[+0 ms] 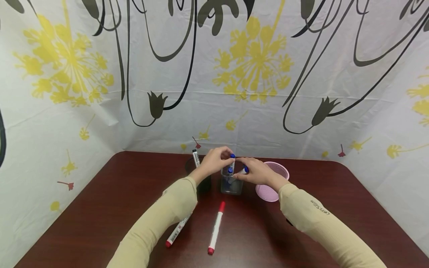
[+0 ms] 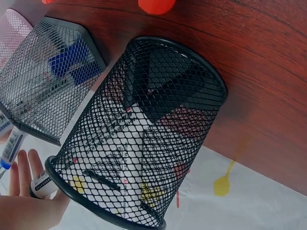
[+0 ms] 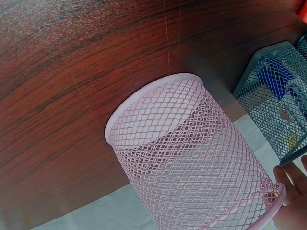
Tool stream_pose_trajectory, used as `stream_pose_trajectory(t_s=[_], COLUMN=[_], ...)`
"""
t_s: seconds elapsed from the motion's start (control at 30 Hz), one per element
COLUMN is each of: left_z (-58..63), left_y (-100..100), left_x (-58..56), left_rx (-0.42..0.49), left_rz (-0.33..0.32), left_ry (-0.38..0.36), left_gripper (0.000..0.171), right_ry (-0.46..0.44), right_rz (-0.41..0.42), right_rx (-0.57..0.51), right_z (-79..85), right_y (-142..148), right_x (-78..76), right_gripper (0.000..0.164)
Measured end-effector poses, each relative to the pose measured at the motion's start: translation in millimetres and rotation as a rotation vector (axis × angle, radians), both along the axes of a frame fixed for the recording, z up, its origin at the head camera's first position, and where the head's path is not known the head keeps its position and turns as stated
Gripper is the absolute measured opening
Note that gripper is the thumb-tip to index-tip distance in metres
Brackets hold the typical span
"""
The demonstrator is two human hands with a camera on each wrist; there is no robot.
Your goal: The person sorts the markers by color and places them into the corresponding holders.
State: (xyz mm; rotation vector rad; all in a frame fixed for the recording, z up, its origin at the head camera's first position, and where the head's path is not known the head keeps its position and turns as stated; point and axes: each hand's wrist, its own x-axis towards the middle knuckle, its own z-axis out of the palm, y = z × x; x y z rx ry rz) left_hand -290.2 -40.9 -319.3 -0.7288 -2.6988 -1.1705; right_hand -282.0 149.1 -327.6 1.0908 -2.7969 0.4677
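Note:
At the back of the table, a dark mesh pen holder (image 1: 231,189) contains several white markers with blue ends. My left hand (image 1: 214,160) is over its left rim, and its thumb and fingers pinch an upright blue-capped marker (image 1: 232,158). From the right, my right hand (image 1: 257,172) pinches a tilted blue-ended marker (image 1: 246,169) at the rim. The lower parts of the markers show only dimly through the mesh. In the left wrist view, the left fingers (image 2: 25,175) are near a marker's blue end (image 2: 5,164).
Left of the holder stands a black mesh cup (image 2: 139,129) with white, black-ended markers. A pink mesh cup (image 3: 177,158) stands on the right, partly behind my right wrist. Two red-capped markers (image 1: 215,230) lie in front on the brown table (image 1: 110,208). Patterned cloth (image 1: 201,85) hangs behind.

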Motion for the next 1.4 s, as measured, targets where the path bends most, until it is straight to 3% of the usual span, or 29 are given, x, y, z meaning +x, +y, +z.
stream_pose_trajectory(t_s=[0.13,0.33,0.57,0.77,0.93,1.2,1.4], left_z=[2.1,8.8,16.5,16.1,13.6,7.3,-2.1], left_y=[-1,-7,-20,-33,-42,-61,-82], left_x=[2.2,11.2,33.9,53.5,69.8,88.9,98.9], left_rx=[0.037,0.125,0.225,0.238,0.214,0.124,-0.002], left_rz=[0.001,0.007,-0.065,-0.128,-0.155,-0.199,-0.251], left_ry=[0.037,0.181,0.237,0.278,0.343,0.438,0.565], left_gripper=[0.025,0.022,0.018,0.018,0.016,0.015,0.016], right_ry=[-0.001,-0.007,-0.035,-0.035,-0.026,0.0,0.077], right_rz=[0.003,-0.006,-0.021,-0.014,-0.025,-0.113,-0.12], right_rx=[-0.009,-0.006,0.003,-0.018,-0.07,-0.061,-0.05], right_z=[-0.5,-0.4,1.4,2.7,10.1,31.9,36.6], right_y=[1,2,3,4,10,29,54], right_x=[-0.2,-1.5,-2.1,-3.0,-1.7,9.0,16.1], right_gripper=[0.063,0.063,0.065,0.065,0.071,0.076,0.072])
